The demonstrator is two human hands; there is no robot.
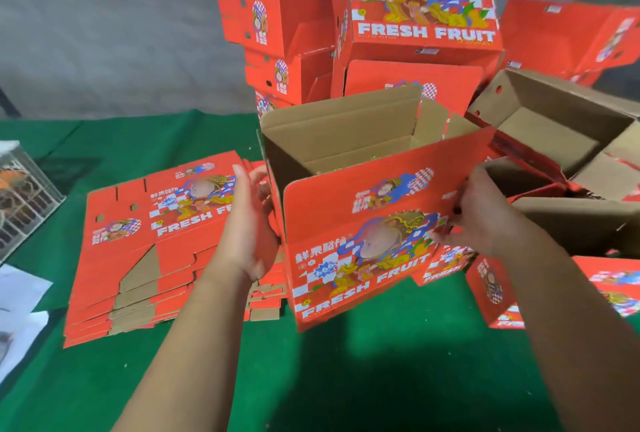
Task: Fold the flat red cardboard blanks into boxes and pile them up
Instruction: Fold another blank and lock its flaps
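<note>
1. While your left hand point(247, 224) lies flat against its left wall, fingers straight, the half-folded box point(360, 210) stands open-topped at centre frame on the green counter point(346, 362).
2. Your right hand point(485, 213) seems to pinch its right edge.
3. Flat blanks point(145, 244) lie stacked at left; finished boxes point(415, 9) pile up behind.

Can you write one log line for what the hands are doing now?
left hand: pressing box side | right hand: gripping front panel | open-topped red cardboard box: half-folded | stack of flat red cardboard blanks: waiting
</note>
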